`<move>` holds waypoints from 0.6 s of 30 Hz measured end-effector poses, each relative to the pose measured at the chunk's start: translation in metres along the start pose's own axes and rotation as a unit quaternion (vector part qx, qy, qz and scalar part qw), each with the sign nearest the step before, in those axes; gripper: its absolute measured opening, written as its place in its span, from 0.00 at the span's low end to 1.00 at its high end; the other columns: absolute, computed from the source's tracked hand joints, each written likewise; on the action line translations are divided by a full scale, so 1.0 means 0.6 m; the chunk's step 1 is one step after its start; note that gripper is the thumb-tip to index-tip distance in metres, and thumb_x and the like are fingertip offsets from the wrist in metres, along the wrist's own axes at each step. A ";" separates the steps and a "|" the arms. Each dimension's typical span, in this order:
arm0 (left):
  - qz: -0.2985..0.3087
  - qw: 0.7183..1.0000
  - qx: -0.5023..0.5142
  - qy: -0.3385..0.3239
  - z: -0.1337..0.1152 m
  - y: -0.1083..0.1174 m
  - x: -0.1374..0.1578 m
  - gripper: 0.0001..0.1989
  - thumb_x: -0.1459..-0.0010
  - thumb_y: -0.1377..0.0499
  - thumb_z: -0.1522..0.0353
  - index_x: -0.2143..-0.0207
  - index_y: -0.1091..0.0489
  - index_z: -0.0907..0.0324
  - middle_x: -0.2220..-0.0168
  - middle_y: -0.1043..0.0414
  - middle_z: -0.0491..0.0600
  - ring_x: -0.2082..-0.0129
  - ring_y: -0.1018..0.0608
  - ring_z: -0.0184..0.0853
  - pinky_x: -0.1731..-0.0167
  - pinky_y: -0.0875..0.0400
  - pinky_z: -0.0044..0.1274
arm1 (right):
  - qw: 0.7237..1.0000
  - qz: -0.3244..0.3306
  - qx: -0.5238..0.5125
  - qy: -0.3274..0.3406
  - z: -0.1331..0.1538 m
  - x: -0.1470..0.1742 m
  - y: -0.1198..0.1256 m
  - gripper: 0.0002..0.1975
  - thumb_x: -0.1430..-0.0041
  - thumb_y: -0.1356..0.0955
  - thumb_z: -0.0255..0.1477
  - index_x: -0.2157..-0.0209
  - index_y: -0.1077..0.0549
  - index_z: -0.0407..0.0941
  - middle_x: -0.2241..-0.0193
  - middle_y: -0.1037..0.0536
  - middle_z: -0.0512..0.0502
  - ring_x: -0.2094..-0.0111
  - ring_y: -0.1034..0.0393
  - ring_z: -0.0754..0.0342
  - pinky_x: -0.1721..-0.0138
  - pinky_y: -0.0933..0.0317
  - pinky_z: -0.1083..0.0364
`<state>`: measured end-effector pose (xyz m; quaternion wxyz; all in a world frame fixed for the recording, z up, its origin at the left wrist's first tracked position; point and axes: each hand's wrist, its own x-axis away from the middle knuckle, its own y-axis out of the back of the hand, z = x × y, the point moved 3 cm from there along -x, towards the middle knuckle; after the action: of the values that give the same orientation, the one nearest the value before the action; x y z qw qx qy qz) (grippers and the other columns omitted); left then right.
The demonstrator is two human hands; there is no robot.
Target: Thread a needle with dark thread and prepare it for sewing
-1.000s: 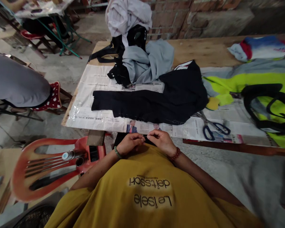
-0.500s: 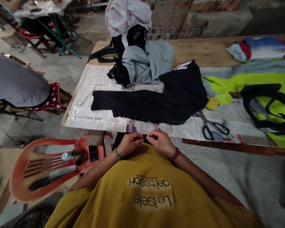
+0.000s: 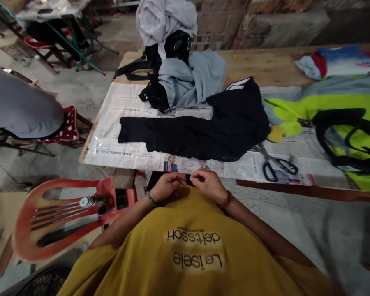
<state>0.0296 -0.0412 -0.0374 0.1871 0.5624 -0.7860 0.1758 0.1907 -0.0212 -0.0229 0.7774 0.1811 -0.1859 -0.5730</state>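
Dark thread, barely visible, stays pinched between left hand (image 3: 165, 187) and right hand (image 3: 207, 183), fingers clamped, hardly moved.

left hand (image 3: 166, 187), right hand (image 3: 207, 184), fingers pinched together

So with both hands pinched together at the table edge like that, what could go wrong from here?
The left hand and right hand pinch something too small to identify; if dropped, it might vanish against the dark fabric below. The dark garment lies close to the newspaper's front edge, so a tug could slide it off the table. The scissors lie near the right forearm, so a sweep of the arm could knock them.
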 end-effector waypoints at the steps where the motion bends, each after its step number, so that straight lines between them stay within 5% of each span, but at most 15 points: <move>1: 0.000 0.999 0.038 0.018 0.001 0.000 0.000 0.11 0.52 0.47 0.73 0.65 0.32 0.64 0.67 0.27 0.48 0.86 0.36 0.20 0.86 0.42 0.16 | 1.000 0.000 -0.002 0.002 0.000 0.001 0.000 0.06 0.50 0.35 0.24 0.77 0.28 0.42 0.76 0.28 0.51 0.76 0.38 0.62 0.73 0.43 0.61; 7: -0.034 0.987 0.137 0.081 0.003 0.008 0.004 0.21 0.58 0.46 0.77 0.57 0.35 0.62 0.59 0.29 0.51 0.87 0.34 0.19 0.90 0.52 0.15 | 1.000 0.000 -0.009 0.018 0.003 0.003 0.002 0.06 0.49 0.35 0.24 0.77 0.27 0.42 0.76 0.29 0.50 0.75 0.38 0.61 0.72 0.43 0.60; 10: 0.002 0.986 0.144 0.085 0.004 0.007 0.008 0.19 0.56 0.43 0.74 0.58 0.34 0.62 0.68 0.29 0.47 0.87 0.35 0.20 0.89 0.53 0.15 | 1.000 0.001 -0.016 0.015 0.005 0.002 0.002 0.06 0.50 0.35 0.24 0.77 0.28 0.42 0.76 0.29 0.50 0.75 0.38 0.61 0.72 0.43 0.60; 13: 0.036 0.986 0.139 0.089 0.006 0.005 0.010 0.16 0.53 0.39 0.69 0.60 0.32 0.64 0.84 0.39 0.40 0.89 0.41 0.20 0.88 0.55 0.16 | 0.999 0.008 -0.040 0.000 0.004 -0.001 0.001 0.06 0.50 0.35 0.26 0.77 0.27 0.42 0.76 0.28 0.49 0.75 0.37 0.61 0.71 0.42 0.60; 18: 0.036 0.989 0.123 0.080 0.009 0.001 0.005 0.14 0.53 0.37 0.65 0.65 0.30 0.64 0.88 0.45 0.37 0.89 0.44 0.20 0.88 0.57 0.17 | 0.988 0.041 -0.127 -0.079 -0.010 -0.002 -0.003 0.07 0.52 0.33 0.31 0.76 0.27 0.42 0.76 0.27 0.49 0.74 0.36 0.60 0.71 0.42 0.59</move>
<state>0.0276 -0.0462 -0.0409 0.1723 0.5363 -0.7608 0.3223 0.1919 -0.0203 -0.0291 0.7998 0.0273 -0.1797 -0.5721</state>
